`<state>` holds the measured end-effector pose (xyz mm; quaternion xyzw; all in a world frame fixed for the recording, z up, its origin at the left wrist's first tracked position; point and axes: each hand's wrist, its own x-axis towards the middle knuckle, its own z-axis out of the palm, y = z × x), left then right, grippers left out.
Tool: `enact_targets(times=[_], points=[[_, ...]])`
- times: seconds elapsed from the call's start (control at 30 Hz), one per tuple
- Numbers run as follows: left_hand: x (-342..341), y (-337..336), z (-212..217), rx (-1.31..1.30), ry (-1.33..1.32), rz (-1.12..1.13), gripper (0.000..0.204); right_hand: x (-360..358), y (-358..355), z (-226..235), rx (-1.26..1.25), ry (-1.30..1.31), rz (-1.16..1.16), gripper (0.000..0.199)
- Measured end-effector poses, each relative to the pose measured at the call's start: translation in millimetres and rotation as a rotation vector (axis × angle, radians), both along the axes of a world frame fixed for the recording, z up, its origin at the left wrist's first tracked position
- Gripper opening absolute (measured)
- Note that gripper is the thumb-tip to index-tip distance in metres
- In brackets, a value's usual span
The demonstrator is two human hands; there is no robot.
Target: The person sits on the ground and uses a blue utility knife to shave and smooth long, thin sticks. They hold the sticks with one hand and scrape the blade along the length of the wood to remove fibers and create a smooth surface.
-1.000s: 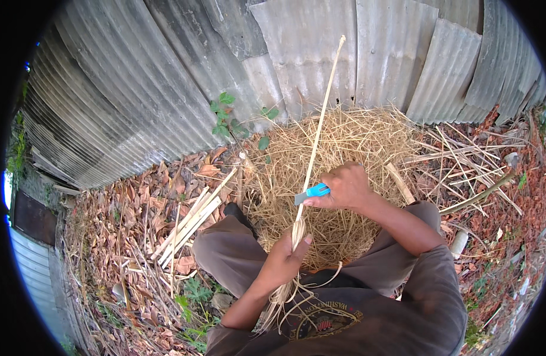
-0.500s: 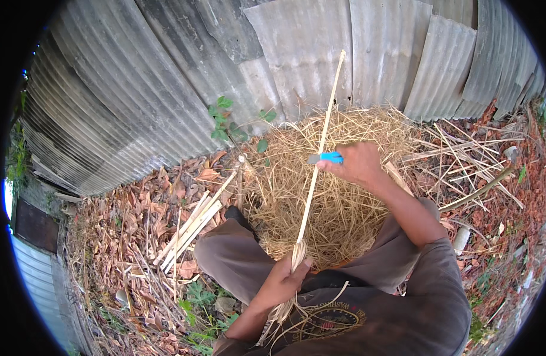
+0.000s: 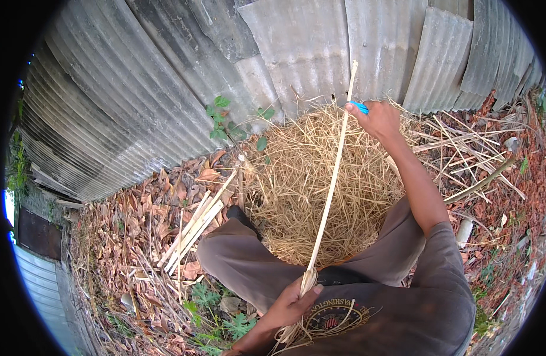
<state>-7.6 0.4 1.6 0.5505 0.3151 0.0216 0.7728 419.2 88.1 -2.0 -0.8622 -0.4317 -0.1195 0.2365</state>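
The long, thin, pale wooden stick [image 3: 329,202] slants upward between the two hands, from the left hand to just past the right. Well out to the left of the left hand, flat, pale split wooden strips [image 3: 194,234] lie on dry brown leaves [image 3: 154,216]. The left hand [image 3: 295,307] is curled firmly around the stick's lower end and a bunch of curly, cream-coloured fibre shavings [image 3: 308,279]. Beyond the hands, a heap of yellow straw-like shavings [image 3: 308,184] spreads beneath the stick. The right hand [image 3: 380,118] has slid up from partway along the stick to near its far tip, leaving a long bare stretch between the hands. It grips a bright blue handled tool [image 3: 359,107], its thumb against the stick; the blade cannot be made out. Right of it, thin pale sticks [image 3: 463,145] lie criss-crossed.
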Motion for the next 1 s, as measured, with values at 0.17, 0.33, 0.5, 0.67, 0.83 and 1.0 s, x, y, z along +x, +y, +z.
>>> enact_targets(times=[0.17,0.33,0.5,0.67,0.83,1.0], points=[[-5,4,-2,-0.066,-0.015,0.117,0.009,-81,-17,-10,-0.088,-0.045,0.382,0.086],[-7,-1,3,-0.024,-0.003,0.017,0.011,-30,-12,-3,0.002,-0.02,0.197,0.086],[-11,-6,7,0.018,0.065,-0.042,0.011,-7,-10,6,0.022,0.015,0.092,0.086],[-10,-11,8,0.134,-0.008,-0.032,0.011,-27,-15,4,-0.112,0.054,0.174,0.089],[-16,-11,9,0.239,0.098,-0.127,0.014,50,-25,14,0.082,0.241,-0.188,0.086],[-14,18,-23,-0.293,-0.089,0.14,0.02,28,-23,-11,0.428,0.478,0.079,0.076]])
